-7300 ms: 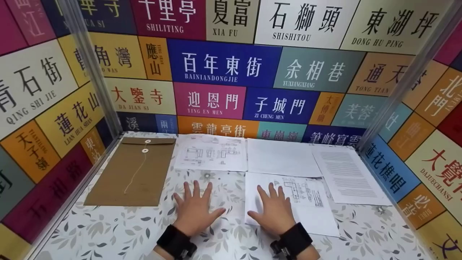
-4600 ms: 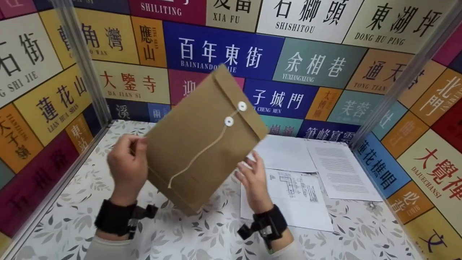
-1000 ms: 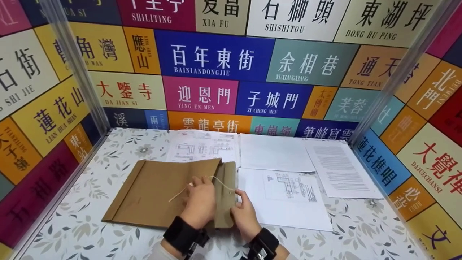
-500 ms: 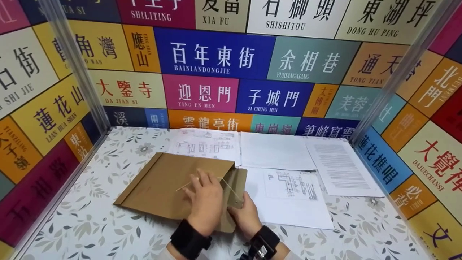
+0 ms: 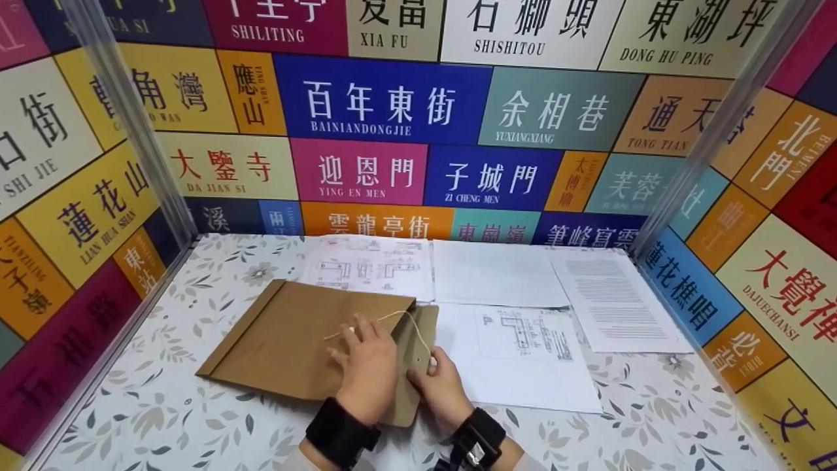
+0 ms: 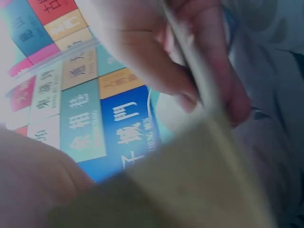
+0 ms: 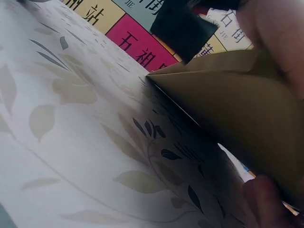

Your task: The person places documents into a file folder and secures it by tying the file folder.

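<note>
The brown envelope (image 5: 301, 340) lies under the left hand (image 5: 369, 376) and extends to its left; its mouth, on the side toward the right hand (image 5: 444, 386), stands a little open. The left hand has its fingers spread apart on the front panel, fingertips beside the white button (image 5: 352, 329); I cannot see its thumb. The right hand is clamped on the flap (image 5: 402, 409), thumb and finger on opposite faces, as the left wrist view shows.

The step seems to be managing the opened flap. To do it well, I think, the left hand should press flat and only steady the panel, while the right hand bends the flap slowly at its crease, so the paper does not tear. The string (image 5: 407, 311) runs loose from the left fingertips to the right hand, across the mouth; it would be better laid aside. The drawing sheet (image 5: 556, 386), just right of the right hand, could easily be pushed.
</note>
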`<state>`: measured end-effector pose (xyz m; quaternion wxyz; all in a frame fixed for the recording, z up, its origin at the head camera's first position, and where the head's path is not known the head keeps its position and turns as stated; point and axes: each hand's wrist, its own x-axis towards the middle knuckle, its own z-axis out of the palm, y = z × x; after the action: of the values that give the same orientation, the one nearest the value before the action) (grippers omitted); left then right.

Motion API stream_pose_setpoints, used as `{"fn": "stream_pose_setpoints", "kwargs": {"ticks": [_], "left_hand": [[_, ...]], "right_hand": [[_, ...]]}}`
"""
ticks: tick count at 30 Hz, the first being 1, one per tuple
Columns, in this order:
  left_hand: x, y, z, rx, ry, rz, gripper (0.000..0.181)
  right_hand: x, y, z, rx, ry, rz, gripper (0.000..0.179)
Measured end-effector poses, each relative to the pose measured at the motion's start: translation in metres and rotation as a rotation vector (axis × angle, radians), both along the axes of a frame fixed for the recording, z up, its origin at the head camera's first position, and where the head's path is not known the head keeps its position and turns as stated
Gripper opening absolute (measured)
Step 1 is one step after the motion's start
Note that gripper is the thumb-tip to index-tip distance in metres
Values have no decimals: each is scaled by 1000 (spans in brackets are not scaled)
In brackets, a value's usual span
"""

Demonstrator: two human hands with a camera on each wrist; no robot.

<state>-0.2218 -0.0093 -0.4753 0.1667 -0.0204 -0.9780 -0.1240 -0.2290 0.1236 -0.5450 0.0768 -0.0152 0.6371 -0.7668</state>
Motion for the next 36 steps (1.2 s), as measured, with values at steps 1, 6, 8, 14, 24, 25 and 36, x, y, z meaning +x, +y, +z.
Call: {"fn": "stream_pose_setpoints", "kwargs": {"ticks": [1,6,8,14,24,25,36], "left_hand": [[-1,-1,-3,-2,-20,5,37],[-4,-2,-8,16,-44,29,37],[-5,-3,-6,38,-61,34,38],[-3,-5,-1,90,-164,45,40],[4,-9,8,73,-193,61,37],[5,-9,8,77,-202,61,37],[3,-26,5,-49,-359,0,57]], "right_hand": [[0,0,0,0,-12,11,47],[-2,2,3,13,-42,33,46],[-2,2,4,26,-40,29,47],[-3,2,3,51,-45,33,47],[-1,2,0,49,-44,36,45],[-1,2,0,51,-43,37,46],[-4,13,19,232,-35,-35,55]]}}
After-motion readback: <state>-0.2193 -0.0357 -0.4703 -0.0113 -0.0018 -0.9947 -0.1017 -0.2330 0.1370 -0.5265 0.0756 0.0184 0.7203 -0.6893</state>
